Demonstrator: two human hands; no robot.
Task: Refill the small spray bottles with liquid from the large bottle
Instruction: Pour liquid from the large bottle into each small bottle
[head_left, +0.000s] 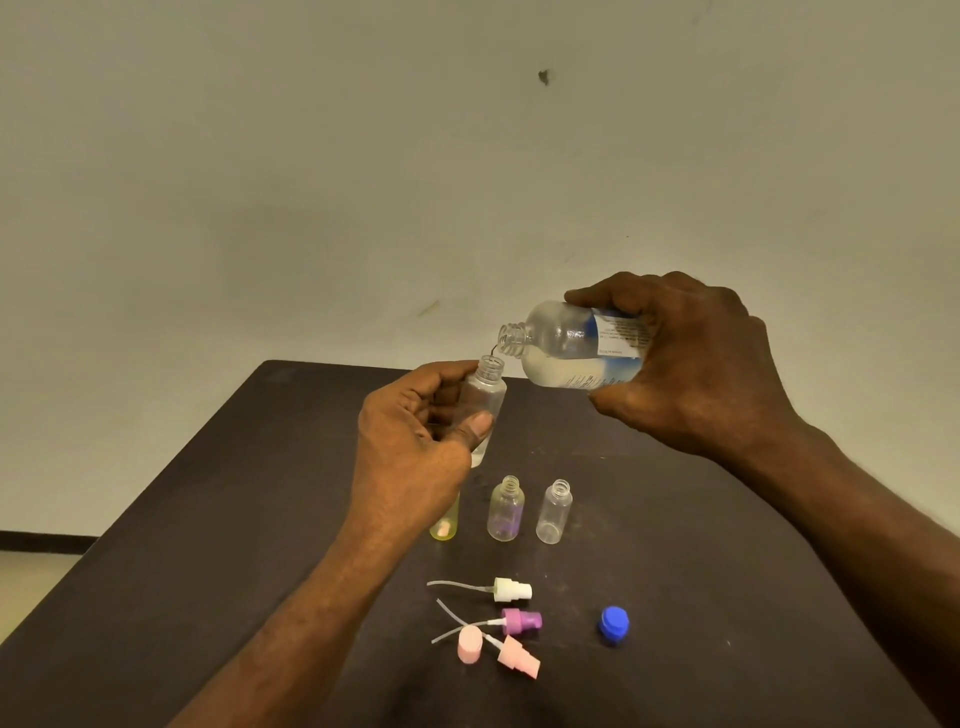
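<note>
Now the pour wants a slow, steady tilt: the right hand (691, 364), fingers wrapped round the big bottle (576, 345), should keep its mouth just above the neck of the small bottle (483, 402), so only a thin stream runs in. I judge that a sharper tilt would splash past that narrow opening. The left hand (415, 441) grips the small bottle between thumb and curled fingers, nearly upright, raised over the middle of the dark table (727, 545). It is clear plastic, uncapped, with a little liquid at its bottom. Three more open bottles stand near, below the hands; spray heads (511, 621) and a blue cap (614, 624) lie nearer still.
</note>
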